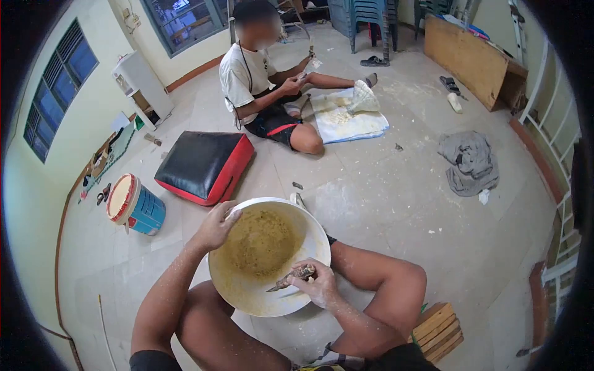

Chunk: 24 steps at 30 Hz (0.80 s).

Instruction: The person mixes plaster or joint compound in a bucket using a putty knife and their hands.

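A wide, round white basin (315,241) sits between my bent legs, tilted towards me. Its inside is coated with a yellowish-brown layer (263,244), and a small handle shows at its far rim. My left hand (216,227) grips the basin's upper left rim, thumb over the edge. Over the lower right part of the basin, my right hand (317,283) is closed around a dark, crusted pointed tool (289,279); its tip points down and left. What kind of tool it is I cannot make out. Pale dust covers both my hands and forearms.
Another person (253,80) sits ahead on the floor, holding small things beside a white cloth (352,130). A black-and-red cushion (204,164) and a blue bucket (145,210) stand left. Grey cloth (470,162) lies right; a slatted wooden piece (438,331) is by my right knee.
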Motion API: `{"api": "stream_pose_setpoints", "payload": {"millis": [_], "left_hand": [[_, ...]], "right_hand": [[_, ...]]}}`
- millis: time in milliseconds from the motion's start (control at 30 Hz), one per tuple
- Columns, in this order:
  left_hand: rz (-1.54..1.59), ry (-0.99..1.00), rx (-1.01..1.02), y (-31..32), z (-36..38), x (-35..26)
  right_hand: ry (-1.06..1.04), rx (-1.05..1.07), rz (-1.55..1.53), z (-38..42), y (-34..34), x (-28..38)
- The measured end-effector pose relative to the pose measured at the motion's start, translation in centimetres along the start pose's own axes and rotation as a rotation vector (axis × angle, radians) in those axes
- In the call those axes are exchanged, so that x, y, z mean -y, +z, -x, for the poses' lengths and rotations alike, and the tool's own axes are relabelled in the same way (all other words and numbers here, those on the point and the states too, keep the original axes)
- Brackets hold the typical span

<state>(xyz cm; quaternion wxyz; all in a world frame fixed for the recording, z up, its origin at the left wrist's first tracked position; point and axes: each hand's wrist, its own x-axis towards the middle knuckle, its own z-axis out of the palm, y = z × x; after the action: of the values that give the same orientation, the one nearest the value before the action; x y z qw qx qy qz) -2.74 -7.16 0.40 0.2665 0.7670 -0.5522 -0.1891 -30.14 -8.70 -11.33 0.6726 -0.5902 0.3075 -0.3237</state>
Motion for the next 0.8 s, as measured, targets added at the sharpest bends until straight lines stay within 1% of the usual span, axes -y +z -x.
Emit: {"api": "stream_pose_setpoints", "payload": {"millis": [33, 67, 100, 133, 167, 200, 233, 300, 333, 367, 433, 467, 533, 567, 633, 667, 733, 767, 800], "left_hand": [[0.010, 0.000, -0.011, -0.2, -0.1, -0.1], [-0.043, 0.011, 0.003, -0.4, -0.2, -0.2], [-0.093, 0.018, 0.019, -0.4, -0.2, -0.3], [-0.077, 0.014, 0.011, -0.6, -0.3, -0.4], [-0.149, 0.025, 0.017, -0.8, -0.5, -0.6], [-0.222, 0.037, 0.026, -0.9, -0.6, -0.6], [-0.208, 0.038, 0.024, -0.7, -0.7, -0.5], [-0.133, 0.004, 0.015, -0.4, -1.1, -0.2], [-0.121, -0.013, 0.032, -0.5, -1.1, -0.8], [-0.110, -0.015, 0.029, -0.1, -1.3, 0.0], [-0.280, 0.157, 0.006, 0.5, -1.7, 1.1], [-0.273, 0.153, 0.005, 0.6, -1.6, 1.7], [-0.218, 0.035, -0.036, 0.4, -1.0, -0.4], [-0.209, 0.033, -0.039, 0.5, -0.9, -0.2], [-0.226, 0.084, -0.051, 0.7, -0.9, 0.1], [-0.216, 0.083, -0.047, 0.8, -0.9, 0.3], [-0.242, 0.066, -0.018, 0.8, -0.8, 0.2], [-0.230, 0.063, -0.012, 0.8, -0.8, 0.3], [-0.253, 0.059, -0.013, 0.9, -0.8, 0.3]], "right_hand": [[-0.018, -0.007, -0.049, -0.3, 0.3, -0.1], [-0.034, -0.012, -0.096, -0.4, 0.5, 0.0], [-0.032, -0.003, -0.079, -0.4, 0.7, 0.5], [0.034, 0.025, -0.169, -0.4, 0.8, 1.3], [0.100, 0.049, -0.258, -0.4, 1.1, 1.8], [0.105, 0.077, -0.260, -0.4, 1.4, 1.7], [0.107, 0.075, -0.247, -0.4, 1.6, 1.9], [0.012, 0.059, -0.155, -0.2, 2.2, 2.5], [0.062, 0.078, -0.136, -0.4, 2.3, 1.9], [0.065, 0.080, -0.125, -0.4, 2.6, 1.9], [0.007, 0.080, -0.155, -0.6, 3.3, 2.5], [0.012, 0.084, -0.149, -0.8, 3.7, 2.3], [-0.112, 0.110, -0.307, -1.1, 4.2, 1.8], [-0.109, 0.113, -0.298, -1.1, 4.4, 1.8], [0.053, 0.108, -0.383, -1.1, 4.7, 1.9], [0.059, 0.104, -0.376, -1.2, 4.9, 2.0], [0.071, 0.072, -0.224, -1.1, 5.1, 1.9], [0.081, 0.069, -0.216, -1.1, 5.2, 2.0], [0.017, 0.066, -0.133, -0.9, 5.2, 2.1]]}}
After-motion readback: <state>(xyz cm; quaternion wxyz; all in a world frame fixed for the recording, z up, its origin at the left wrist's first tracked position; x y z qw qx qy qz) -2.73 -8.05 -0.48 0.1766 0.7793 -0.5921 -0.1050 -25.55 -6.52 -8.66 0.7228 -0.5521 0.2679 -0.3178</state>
